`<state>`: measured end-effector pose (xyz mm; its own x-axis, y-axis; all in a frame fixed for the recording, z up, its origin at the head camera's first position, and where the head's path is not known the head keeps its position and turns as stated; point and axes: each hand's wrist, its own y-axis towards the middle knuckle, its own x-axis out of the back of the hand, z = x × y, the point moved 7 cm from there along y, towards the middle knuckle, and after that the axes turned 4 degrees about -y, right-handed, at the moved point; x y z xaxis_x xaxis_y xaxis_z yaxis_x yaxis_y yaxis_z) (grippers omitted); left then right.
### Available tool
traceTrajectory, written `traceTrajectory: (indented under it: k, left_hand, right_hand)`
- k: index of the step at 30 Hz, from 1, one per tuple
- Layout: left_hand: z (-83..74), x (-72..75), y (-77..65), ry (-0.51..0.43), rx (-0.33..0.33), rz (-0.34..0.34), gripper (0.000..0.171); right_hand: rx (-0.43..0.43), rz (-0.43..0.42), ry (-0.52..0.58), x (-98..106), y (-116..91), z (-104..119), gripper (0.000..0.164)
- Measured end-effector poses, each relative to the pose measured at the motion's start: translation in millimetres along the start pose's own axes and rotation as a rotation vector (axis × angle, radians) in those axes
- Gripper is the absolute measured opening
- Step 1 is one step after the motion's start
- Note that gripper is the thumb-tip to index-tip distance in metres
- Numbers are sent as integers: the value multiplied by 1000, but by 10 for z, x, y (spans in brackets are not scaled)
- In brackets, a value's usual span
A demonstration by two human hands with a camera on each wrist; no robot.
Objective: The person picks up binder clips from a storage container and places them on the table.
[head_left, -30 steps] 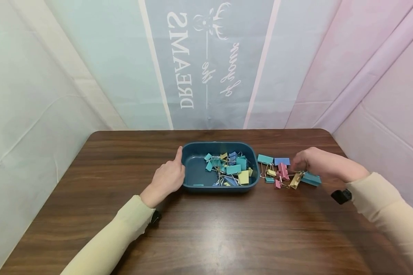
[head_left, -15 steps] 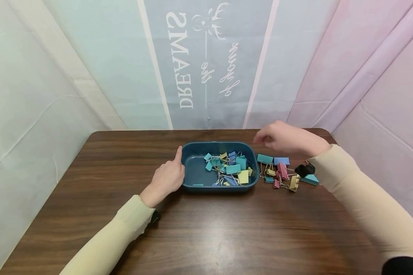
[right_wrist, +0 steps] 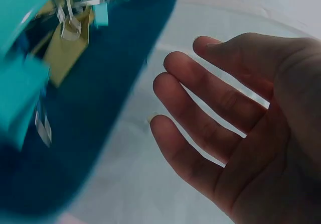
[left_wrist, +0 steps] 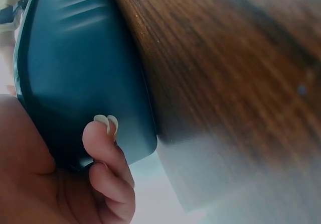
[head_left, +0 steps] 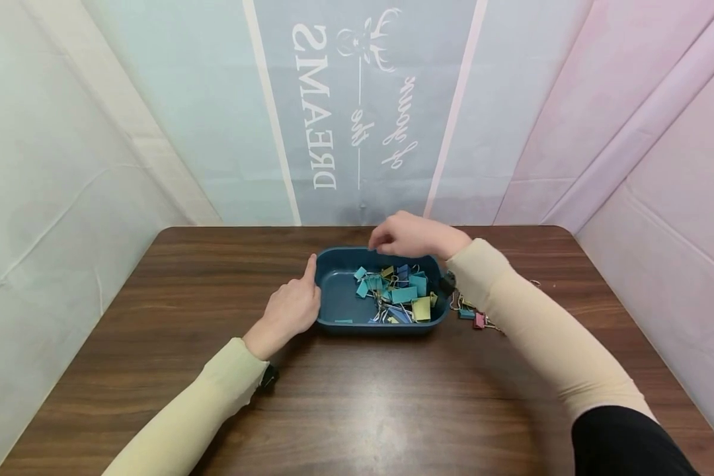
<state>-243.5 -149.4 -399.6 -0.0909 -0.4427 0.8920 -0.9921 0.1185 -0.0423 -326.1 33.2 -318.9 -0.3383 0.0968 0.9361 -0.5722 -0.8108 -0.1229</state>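
A dark teal plastic box stands on the table, with several teal, blue and yellow binder clips heaped in its right half. At its left end my left hand holds it, index finger stretched along the rim. Bent fingertips press the outer wall of the box in the left wrist view, with the thumb side at the rim. My right hand hovers over the far rim, holding nothing. In the right wrist view the fingers of my right hand are spread and loosely bent, beside a yellow binder clip.
Right of the box lie loose binder clips, among them a pink one and a small teal one; my right sleeve covers others. A printed cloth hangs behind the wooden table.
My right hand has moved left from the loose binder clips on the right to above the far rim of the box. My left hand and the box have stayed put.
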Motion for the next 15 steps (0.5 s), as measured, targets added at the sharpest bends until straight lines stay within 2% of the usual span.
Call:
traceTrajectory:
  k: [6, 15]
  left_hand:
    - [-7, -6, 5, -1, 11, 1, 64]
    - [0, -1, -7, -6, 7, 11, 64]
  right_hand:
    - [-27, 98, -30, -248, 256, 51, 23]
    - [-133, 199, -142, -473, 404, 164, 33]
